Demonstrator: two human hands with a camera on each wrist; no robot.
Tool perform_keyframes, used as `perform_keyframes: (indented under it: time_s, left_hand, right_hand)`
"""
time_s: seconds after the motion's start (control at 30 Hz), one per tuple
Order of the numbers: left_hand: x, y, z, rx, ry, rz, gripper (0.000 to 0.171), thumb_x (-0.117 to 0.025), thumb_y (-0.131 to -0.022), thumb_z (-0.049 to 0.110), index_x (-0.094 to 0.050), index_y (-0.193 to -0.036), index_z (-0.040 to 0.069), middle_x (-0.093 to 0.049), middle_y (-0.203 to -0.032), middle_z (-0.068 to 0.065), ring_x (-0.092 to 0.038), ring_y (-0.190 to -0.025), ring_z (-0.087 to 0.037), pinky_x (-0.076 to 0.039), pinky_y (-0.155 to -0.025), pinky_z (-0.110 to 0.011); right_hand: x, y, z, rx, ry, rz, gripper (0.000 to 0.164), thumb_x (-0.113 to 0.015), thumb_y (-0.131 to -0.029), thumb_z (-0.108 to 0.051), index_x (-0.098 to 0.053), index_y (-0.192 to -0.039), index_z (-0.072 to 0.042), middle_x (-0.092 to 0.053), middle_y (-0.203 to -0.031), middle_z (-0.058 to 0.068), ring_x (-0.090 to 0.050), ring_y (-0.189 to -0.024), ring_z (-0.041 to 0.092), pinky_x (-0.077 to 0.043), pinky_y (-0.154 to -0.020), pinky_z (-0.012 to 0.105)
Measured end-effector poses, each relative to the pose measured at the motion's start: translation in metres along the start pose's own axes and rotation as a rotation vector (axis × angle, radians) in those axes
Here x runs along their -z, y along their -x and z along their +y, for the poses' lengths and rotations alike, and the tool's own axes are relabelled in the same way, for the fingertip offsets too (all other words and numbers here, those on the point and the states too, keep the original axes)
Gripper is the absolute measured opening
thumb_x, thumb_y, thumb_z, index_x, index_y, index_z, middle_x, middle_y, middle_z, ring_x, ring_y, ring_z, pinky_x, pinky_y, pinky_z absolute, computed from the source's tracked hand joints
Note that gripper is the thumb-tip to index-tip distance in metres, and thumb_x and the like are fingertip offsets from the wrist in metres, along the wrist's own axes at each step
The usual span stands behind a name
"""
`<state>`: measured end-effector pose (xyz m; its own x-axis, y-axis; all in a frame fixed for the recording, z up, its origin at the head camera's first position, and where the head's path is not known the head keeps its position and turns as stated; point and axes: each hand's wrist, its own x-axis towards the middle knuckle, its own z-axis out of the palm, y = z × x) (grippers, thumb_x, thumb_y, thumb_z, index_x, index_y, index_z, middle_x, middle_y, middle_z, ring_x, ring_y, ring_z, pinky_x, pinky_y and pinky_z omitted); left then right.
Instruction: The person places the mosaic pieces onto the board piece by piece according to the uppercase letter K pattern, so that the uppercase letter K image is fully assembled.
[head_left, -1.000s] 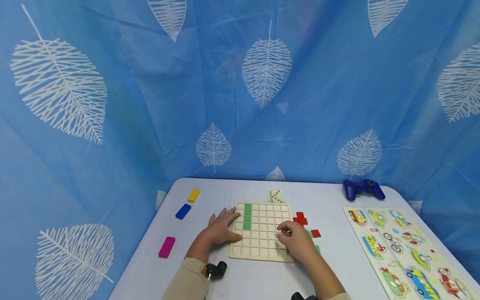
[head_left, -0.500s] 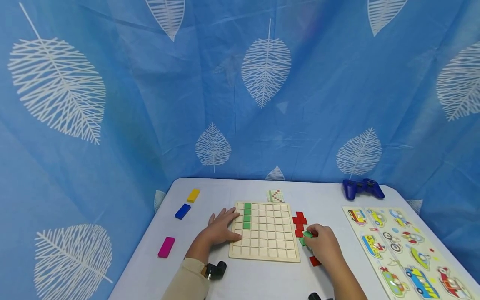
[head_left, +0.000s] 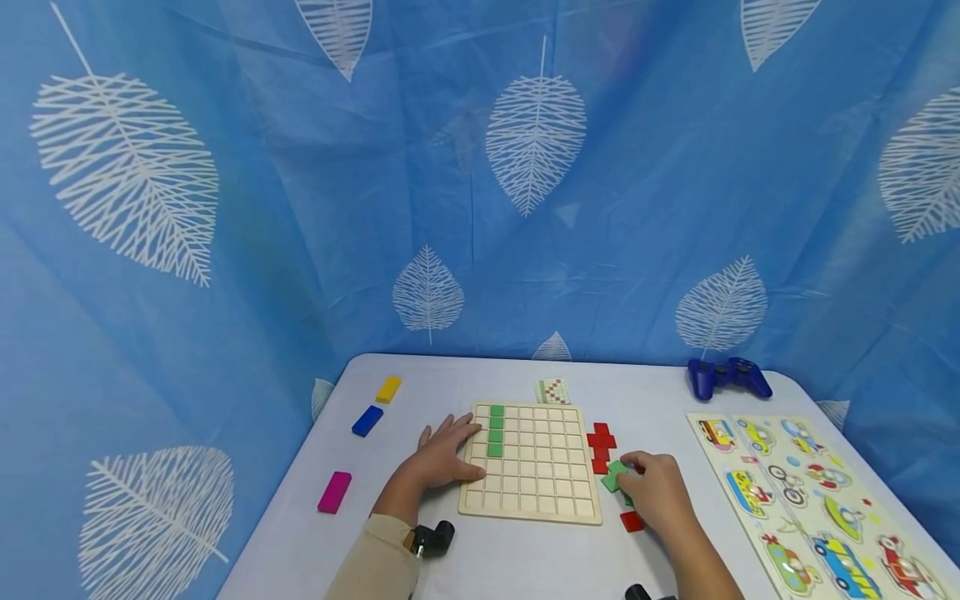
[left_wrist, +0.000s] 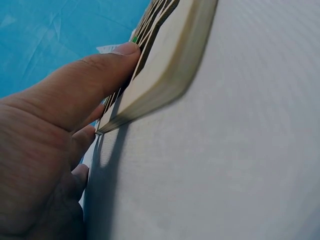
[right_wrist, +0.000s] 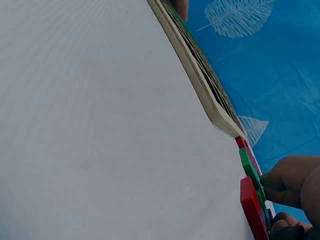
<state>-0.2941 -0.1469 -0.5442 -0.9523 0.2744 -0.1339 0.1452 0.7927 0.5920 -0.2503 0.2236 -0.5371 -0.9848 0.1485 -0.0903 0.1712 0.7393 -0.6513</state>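
A wooden grid board [head_left: 528,504] lies flat on the white table, with three green square tiles [head_left: 496,436] in a column near its upper left. My left hand [head_left: 438,458] rests along the board's left edge, fingers spread, the thumb on top of its rim in the left wrist view. Right of the board, my right hand [head_left: 660,492] pinches at a green tile [head_left: 616,469] in a small pile of green tiles. Part of that pile is hidden by the fingers. A red tile [right_wrist: 252,205] stands just before the fingertips in the right wrist view.
Several red tiles [head_left: 601,440] lie by the board's right edge. A small pattern card [head_left: 552,391] sits behind the board. Yellow [head_left: 388,389], blue [head_left: 367,421] and pink [head_left: 334,492] blocks are at left. A game controller [head_left: 726,379] and picture puzzle [head_left: 791,467] are at right.
My right hand has moved from over the board's right side to the green tiles beside it, uncovering that side of the board. The left hand has stayed in place.
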Motion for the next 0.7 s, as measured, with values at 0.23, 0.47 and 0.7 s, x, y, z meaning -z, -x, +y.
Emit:
perform_keyframes:
  time_s: [0.23,0.47,0.7]
  left_hand:
    - [-0.0009,0.0003,0.0012,0.003,0.004,0.004,0.089,-0.088,-0.08,0.048,-0.049,-0.157,0.024,-0.029,-0.173,0.0,-0.011,-0.163,-0.034,0.001,-0.128,-0.067]
    - [-0.0031,0.0005,0.0005,0.006,0.004,0.004,0.09,-0.088,-0.08,0.049,-0.049,-0.157,0.025,-0.029,-0.173,0.001,-0.01,-0.164,-0.033,0.002,-0.128,-0.066]
    - [-0.0043,0.0002,0.0014,0.003,-0.002,0.017,0.089,-0.088,-0.08,0.049,-0.049,-0.157,0.025,-0.029,-0.173,0.001,-0.011,-0.164,-0.034,0.002,-0.128,-0.066]
  right_hand:
    - [-0.0017,-0.0012,0.0033,0.002,-0.009,-0.002,0.033,-0.069,-0.094,-0.015,-0.074,-0.123,-0.001,-0.055,-0.127,0.027,-0.049,-0.114,0.039,-0.05,-0.104,0.061]
    - [-0.0021,-0.0013,0.0017,-0.023,-0.013,-0.001,0.028,-0.071,-0.094,-0.015,-0.072,-0.118,0.0,-0.053,-0.122,0.026,-0.051,-0.109,0.037,-0.055,-0.094,0.052]
    - [-0.0011,-0.0025,0.0042,0.002,0.011,-0.005,0.032,-0.072,-0.091,-0.012,-0.073,-0.121,-0.003,-0.052,-0.128,0.027,-0.051,-0.113,0.039,-0.054,-0.1,0.055]
